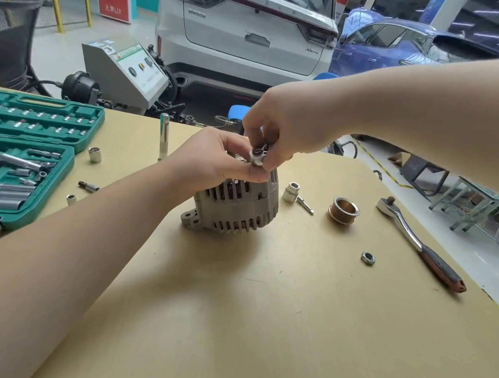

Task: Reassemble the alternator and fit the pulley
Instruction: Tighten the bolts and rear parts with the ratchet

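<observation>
Pulley [343, 210] right of alternator [234, 208].

Grey alternator [234, 208] upright, copper pulley [343, 210] beside.

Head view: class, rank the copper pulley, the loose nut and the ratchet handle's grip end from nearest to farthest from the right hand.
From the right hand:
1. Copper pulley, right of the alternator.
2. Loose nut, nearer the front edge.
3. Ratchet grip end, far right.

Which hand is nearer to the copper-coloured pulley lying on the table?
The right hand. It is above the alternator, up and to the left of the pulley. The left hand is farther left, also at the alternator's top. Neither touches the pulley.
</observation>
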### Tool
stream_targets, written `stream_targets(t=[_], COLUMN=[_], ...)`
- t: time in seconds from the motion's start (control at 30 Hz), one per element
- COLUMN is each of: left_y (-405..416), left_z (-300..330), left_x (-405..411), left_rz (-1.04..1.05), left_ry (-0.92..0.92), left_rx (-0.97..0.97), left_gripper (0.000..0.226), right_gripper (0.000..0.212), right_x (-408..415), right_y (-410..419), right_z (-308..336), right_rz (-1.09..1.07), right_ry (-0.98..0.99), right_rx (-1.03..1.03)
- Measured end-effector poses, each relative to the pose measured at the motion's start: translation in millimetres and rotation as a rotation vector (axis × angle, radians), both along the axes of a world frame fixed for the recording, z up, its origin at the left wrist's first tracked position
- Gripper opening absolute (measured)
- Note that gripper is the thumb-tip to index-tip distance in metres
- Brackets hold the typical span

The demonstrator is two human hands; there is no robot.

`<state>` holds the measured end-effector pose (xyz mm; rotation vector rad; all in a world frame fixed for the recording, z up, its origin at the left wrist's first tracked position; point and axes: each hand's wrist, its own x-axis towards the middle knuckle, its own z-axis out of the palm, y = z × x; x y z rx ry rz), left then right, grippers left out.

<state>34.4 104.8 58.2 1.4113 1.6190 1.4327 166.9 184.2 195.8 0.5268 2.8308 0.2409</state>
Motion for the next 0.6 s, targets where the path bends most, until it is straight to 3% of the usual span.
stream_targets(t=[0.23, 0.37, 0.47, 0.6], left_y=[3.3, 3.8, 3.1, 2.9], left_z=[0.7, 0.6, 0.4, 1.0], left_x=[2.2, -0.1, -1.9, -2.0], left_rz=[0.031, 0.004, -0.039, -0.047], left_ry=[-0.015, -0.001, -0.015, -0.009], left_rx=[-0.02, 0.004, 0.018, 0.008], left_gripper=[0.008, 0.008, 0.009, 0.009], right_gripper=[0.036, 0.032, 0.02, 0.018], right_x=[-3.3, -4.4, 0.7, 1.2], right_y=[-6.1, -5.7, -0.9, 6.6], right_z=[-9.2, -6.9, 1.4, 1.2], right_rz=[-0.25, -0.126, -0.035, -0.034], right_ry=[0.039, 0.012, 0.009, 0.031], right_rx=[-0.056, 0.061, 0.0, -0.024])
